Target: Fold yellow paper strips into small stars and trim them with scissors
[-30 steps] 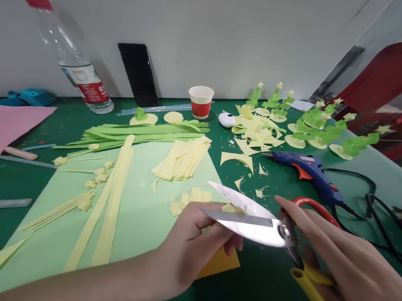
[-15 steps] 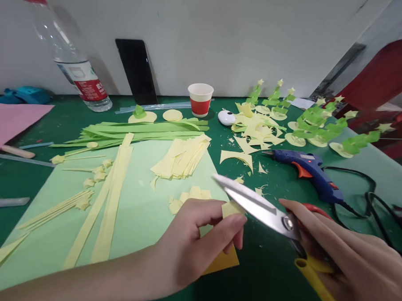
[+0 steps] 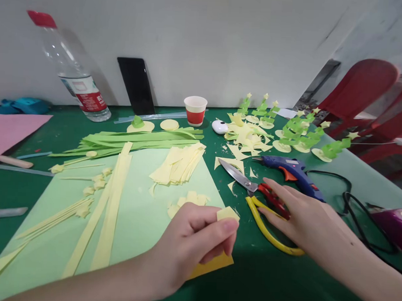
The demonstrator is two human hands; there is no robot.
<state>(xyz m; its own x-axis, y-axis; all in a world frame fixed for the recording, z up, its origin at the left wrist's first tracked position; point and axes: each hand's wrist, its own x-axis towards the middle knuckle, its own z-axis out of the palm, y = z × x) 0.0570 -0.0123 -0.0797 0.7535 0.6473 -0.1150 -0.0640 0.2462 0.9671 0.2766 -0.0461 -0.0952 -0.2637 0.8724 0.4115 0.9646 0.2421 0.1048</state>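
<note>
Between thumb and index finger, my left hand [image 3: 197, 241] pinches a small piece of pale yellow paper [image 3: 228, 213]. The scissors [image 3: 241, 178], with one red and one yellow handle, lie on the green table with blades pointing to the upper left. Over their handles rests my right hand [image 3: 295, 208], its fingers stretched and apart, still touching the red handle. An orange paper sheet [image 3: 212, 266] lies partly under my left hand. Just behind that hand, small cut yellow paper pieces [image 3: 188, 201] sit on a light green sheet [image 3: 145, 210].
A blue glue gun [image 3: 293, 170] with a black cord lies beyond my right hand. Yellow strips [image 3: 178, 163], green strips [image 3: 138, 139] and paper scraps [image 3: 248, 132] are spread about. Behind stand a paper cup [image 3: 195, 110], bottle [image 3: 83, 92], phone [image 3: 137, 85] and several star-topped paper trees [image 3: 298, 132].
My right hand has moved the scissors forward from beside the paper piece onto the table, and its fingers have spread. My left hand keeps its pinch. The view has tilted up slightly.
</note>
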